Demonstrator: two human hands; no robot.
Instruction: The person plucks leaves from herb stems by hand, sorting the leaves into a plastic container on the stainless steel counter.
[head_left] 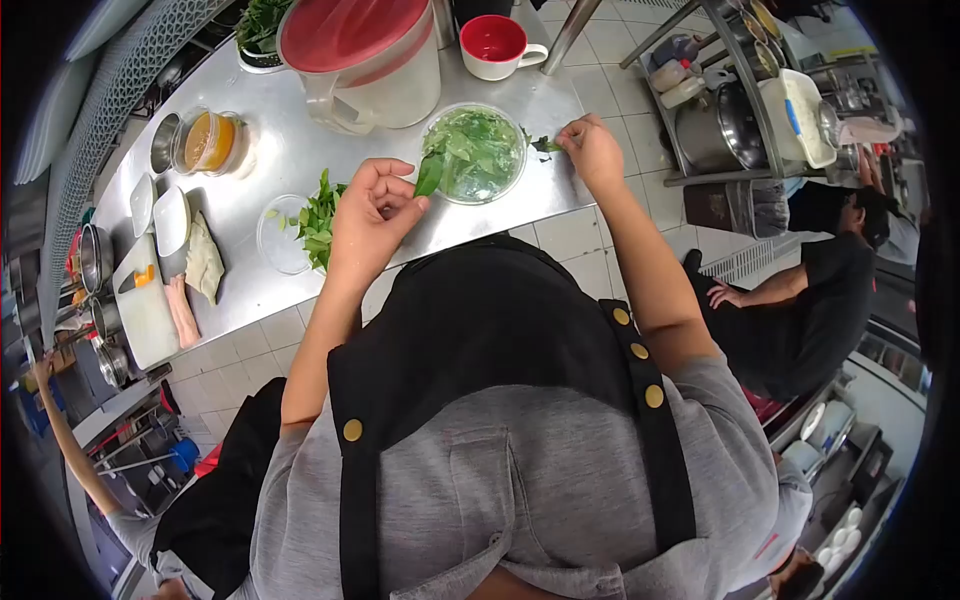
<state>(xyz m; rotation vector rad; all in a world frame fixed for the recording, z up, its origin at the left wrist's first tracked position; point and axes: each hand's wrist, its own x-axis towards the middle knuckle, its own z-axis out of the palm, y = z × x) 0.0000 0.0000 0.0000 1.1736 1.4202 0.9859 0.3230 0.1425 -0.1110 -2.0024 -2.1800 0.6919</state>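
A round clear bowl (pixel 474 196) holding green leaves (pixel 472 148) stands at the front edge of the steel table. At its left rim, my left hand (pixel 372 215) pinches a single green leaf (pixel 428 175) between thumb and fingers. My right hand (pixel 594 153) is on the bowl's other side, its fingers pinched at a small dark-green leaf piece (pixel 543 146) by the table edge. Leafy green sprigs (pixel 318 222) lie left of my left hand, partly hidden by it and overlapping a clear round lid (pixel 275 240).
Behind the bowl stand a large red-lidded pitcher (pixel 395 85) and a red-lined cup (pixel 494 45). Containers of orange sauce (pixel 209 142), white dishes (pixel 172 220) and a cutting board (pixel 150 320) sit leftward. A person (pixel 800 300) is at right; another person's arm (pixel 75 450) shows at left.
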